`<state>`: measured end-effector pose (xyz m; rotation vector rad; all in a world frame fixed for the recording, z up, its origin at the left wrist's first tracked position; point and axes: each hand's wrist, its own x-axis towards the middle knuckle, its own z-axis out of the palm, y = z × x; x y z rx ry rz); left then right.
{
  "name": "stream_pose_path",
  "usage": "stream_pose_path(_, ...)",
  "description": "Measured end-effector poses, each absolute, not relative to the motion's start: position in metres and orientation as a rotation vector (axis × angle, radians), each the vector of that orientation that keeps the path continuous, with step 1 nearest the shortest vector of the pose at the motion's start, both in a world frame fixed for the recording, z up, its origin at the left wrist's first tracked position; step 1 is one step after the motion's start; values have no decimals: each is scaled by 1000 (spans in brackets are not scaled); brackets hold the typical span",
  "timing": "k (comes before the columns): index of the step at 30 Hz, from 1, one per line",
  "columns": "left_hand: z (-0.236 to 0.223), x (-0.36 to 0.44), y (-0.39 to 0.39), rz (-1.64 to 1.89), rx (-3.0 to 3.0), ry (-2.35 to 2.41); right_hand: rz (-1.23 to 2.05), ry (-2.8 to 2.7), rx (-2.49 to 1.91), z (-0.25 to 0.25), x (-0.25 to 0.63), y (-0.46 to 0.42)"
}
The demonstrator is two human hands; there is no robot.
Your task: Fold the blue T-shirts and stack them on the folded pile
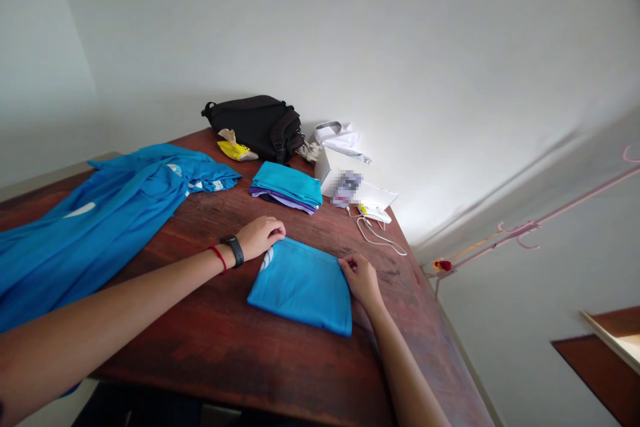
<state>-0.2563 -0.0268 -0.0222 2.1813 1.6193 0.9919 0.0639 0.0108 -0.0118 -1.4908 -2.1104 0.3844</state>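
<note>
A blue garment [303, 287], folded into a flat rectangle with a bit of white print at its left edge, lies on the wooden table in front of me. My left hand [261, 236], with a black band and a red string at the wrist, pinches its far left corner. At the far right corner, the fingers of my right hand [359, 273] are closed on the cloth's edge. Just beyond is a stack of folded clothes [286, 183], turquoise on top and purple below. A larger blue garment [120, 213] with white prints lies spread out, unfolded, on the left.
Along the wall sit a black backpack [250, 121], a yellow packet [234, 149], a white cloth bag [340, 139] and a white box [327, 170]. A white cable [373, 233] trails near the right edge of the brown table [225, 340]. A pink rack [565, 208] stands beyond that edge.
</note>
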Motion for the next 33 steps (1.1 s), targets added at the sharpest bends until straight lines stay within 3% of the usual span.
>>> stream_pose_path(8, 4, -242, -49, 1105, 2314, 1565, 277, -2116, -1444, -6, 60, 4)
stream_pose_path(11, 10, -223, -70, 955, 2445, 1314, 191, -2189, -1267, 7, 47, -16)
stream_pose_path(16, -6, -201, -91, 664, 2530, 1251, 357, -2602, -936, 12, 23, -46)
stream_pose_path(21, -20, -204, -86, 568, 2547, 1345, 366, -2811, -1035, -5, 21, -46)
stream_pose_path(33, -21, -218, -75, 462, 2471, 1463, 280, -2744, -1318, -8, 27, -37)
